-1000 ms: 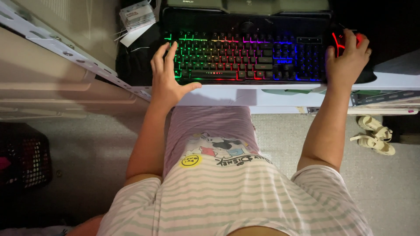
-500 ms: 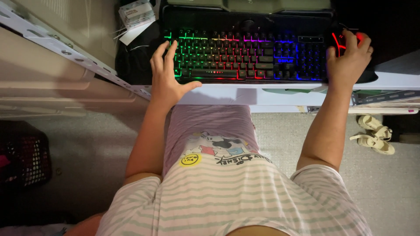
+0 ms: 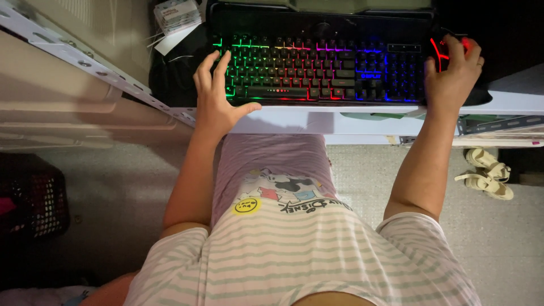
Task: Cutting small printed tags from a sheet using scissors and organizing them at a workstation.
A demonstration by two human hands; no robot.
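A black keyboard [image 3: 323,71] with rainbow backlit keys lies on the white desk [image 3: 351,120]. My left hand [image 3: 216,96] rests flat on its green-lit left end, fingers spread over the keys and thumb near the long bottom key. My right hand [image 3: 451,73] is cupped over a black mouse [image 3: 441,50] with red glowing lines, just right of the keyboard. Most of the mouse is hidden under the palm and fingers.
A small pack of papers [image 3: 178,17] lies left of the keyboard. A white perforated shelf rail [image 3: 85,62] runs diagonally at the left. On the grey floor are a dark plastic basket [image 3: 39,204] at left and pale sandals [image 3: 487,173] at right.
None of note; both hands stay where they were on the keyboard and the mouse.
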